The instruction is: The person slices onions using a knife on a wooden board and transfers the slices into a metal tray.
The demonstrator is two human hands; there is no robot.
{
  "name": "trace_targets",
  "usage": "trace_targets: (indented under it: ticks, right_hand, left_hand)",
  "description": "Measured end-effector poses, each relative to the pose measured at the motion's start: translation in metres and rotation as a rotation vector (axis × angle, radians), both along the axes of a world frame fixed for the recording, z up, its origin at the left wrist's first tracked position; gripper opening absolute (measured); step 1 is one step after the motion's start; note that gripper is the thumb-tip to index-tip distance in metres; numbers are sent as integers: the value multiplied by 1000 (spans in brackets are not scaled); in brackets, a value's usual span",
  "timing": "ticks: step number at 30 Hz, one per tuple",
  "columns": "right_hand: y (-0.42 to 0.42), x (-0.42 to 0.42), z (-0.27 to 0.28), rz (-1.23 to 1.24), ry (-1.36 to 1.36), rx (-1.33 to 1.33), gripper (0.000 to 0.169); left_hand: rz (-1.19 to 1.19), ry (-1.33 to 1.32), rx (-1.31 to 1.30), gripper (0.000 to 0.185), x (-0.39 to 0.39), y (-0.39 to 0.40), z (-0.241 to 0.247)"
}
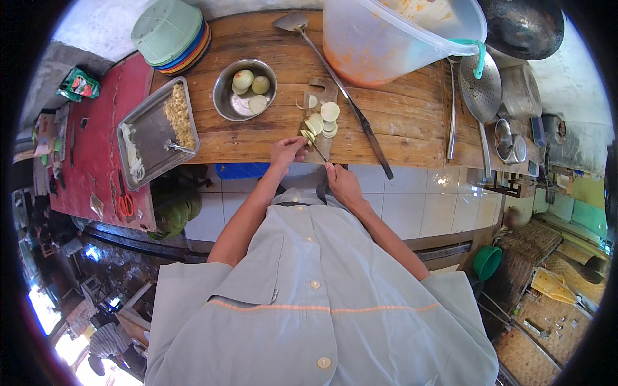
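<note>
My right hand (344, 184) grips the handle of a knife (319, 151), whose blade reaches up and left to pale slices at the near end of a small wooden cutting board (328, 90). Beside the blade, the fingers of my left hand (288, 150) touch the leftmost slices (307, 136); whether they pinch one is hard to tell. More round, pale slices, which look like onion (330, 111), lie overlapping on the board. Up and left of it stands a steel bowl (218, 91) holding several peeled onions (243, 78).
A long metal spatula (338, 82) lies right of the board. Behind it stands a large stained plastic tub (372, 53). On the left are a metal tray (154, 120) with chopped food, stacked plastic baskets (166, 31) and red-handled scissors (125, 204). A skimmer (480, 89) lies at the right.
</note>
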State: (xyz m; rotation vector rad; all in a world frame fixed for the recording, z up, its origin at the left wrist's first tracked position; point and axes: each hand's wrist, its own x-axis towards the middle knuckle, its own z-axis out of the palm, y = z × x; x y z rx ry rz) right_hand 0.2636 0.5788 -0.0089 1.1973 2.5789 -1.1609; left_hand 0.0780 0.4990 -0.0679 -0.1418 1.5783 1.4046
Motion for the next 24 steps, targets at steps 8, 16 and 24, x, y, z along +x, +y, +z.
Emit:
trace_targets:
  ticks: [8,16,24]
  right_hand:
    - [-1,-12,3,25,-55,19,52]
    - [13,-69,-25,36,-104,-6,54]
    - [6,-5,-34,31,-100,-50,52]
  left_hand:
    - [11,1,24,26,-1,-1,-2]
    - [-11,29,-18,27,0,-1,2]
    - [35,19,-10,27,6,0,8]
